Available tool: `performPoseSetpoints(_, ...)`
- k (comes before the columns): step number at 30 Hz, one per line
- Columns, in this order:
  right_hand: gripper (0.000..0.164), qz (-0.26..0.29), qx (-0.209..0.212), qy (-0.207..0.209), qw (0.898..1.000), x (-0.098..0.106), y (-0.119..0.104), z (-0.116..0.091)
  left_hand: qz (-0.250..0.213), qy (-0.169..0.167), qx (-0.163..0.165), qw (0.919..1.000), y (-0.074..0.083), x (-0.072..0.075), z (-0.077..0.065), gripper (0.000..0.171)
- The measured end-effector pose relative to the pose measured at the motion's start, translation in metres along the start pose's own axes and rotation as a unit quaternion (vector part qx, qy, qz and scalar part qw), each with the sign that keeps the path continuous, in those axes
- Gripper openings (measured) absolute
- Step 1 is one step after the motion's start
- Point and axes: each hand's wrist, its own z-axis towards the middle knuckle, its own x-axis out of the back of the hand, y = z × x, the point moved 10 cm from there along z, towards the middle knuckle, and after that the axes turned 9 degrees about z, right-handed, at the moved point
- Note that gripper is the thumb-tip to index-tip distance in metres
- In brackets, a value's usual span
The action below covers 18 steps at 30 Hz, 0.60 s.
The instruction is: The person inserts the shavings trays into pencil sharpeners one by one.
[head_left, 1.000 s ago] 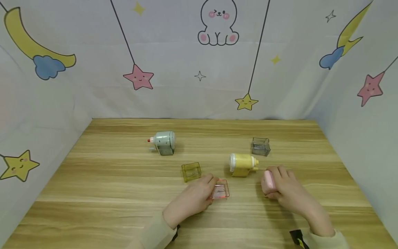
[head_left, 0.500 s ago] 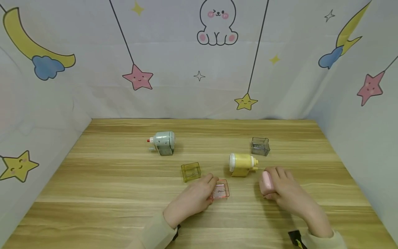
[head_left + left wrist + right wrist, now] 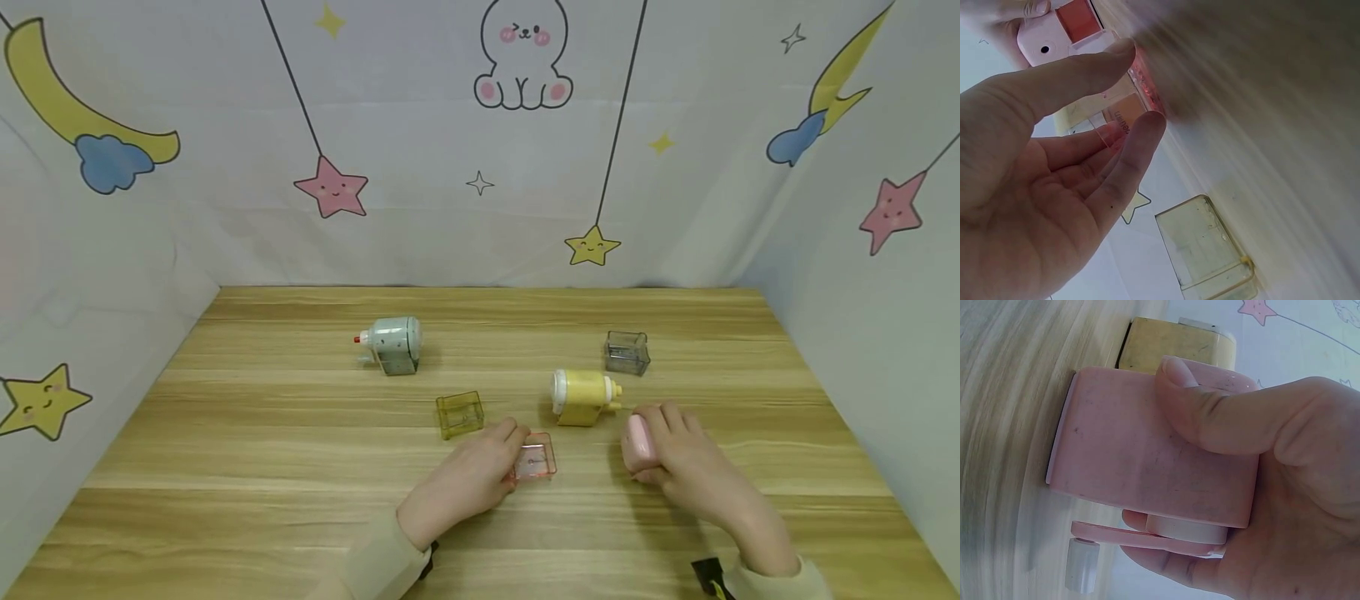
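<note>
My left hand [image 3: 474, 471] holds a clear pink shavings drawer [image 3: 537, 461] low at the table, thumb on one side and fingers on the other. In the left wrist view, pink plastic shows between the fingertips. My right hand [image 3: 693, 462] grips a pink crank pencil sharpener [image 3: 640, 444], thumb laid across its flat face. The sharpener's base faces the tabletop in the right wrist view, and its crank [image 3: 1141, 537] sticks out beside the fingers. In the left wrist view, the sharpener body [image 3: 1041, 45] shows a reddish opening toward the drawer. A gap separates drawer and sharpener.
A yellow sharpener [image 3: 585, 397] stands just behind, between the hands. A clear yellow drawer [image 3: 460, 415] lies beyond the left hand. Farther back are a grey-green sharpener [image 3: 396, 344] and a clear grey drawer [image 3: 627, 353]. A printed cloth [image 3: 420, 242] hangs behind the wooden table [image 3: 247, 467].
The right hand has moved slightly left with the pink sharpener. The left hand has shifted a touch to the right with the pink drawer. The other things have stayed in place.
</note>
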Motion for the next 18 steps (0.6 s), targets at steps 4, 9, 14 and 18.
performPoseSetpoints(4,0.068,-0.004,0.003,0.000,1.000,-0.0002,-0.0016,0.0001,0.003,0.001,-0.001,1.0000,0.0007,0.0004,0.0010,0.058)
performPoseSetpoints(9,0.067,-0.008,0.015,0.007,1.000,0.0007,-0.0051,0.0004,0.006,0.003,-0.003,1.0000,0.0016,0.0008,0.0016,0.058)
performPoseSetpoints(14,0.068,-0.011,0.022,0.010,1.000,0.0008,-0.0084,0.0008,0.005,0.003,-0.004,1.0000,0.0021,0.0014,0.0017,0.059)
performPoseSetpoints(18,0.068,-0.006,0.016,0.008,1.000,0.0000,-0.0092,0.0010,0.006,0.005,-0.008,0.9999,0.0035,0.0014,0.0023,0.060)
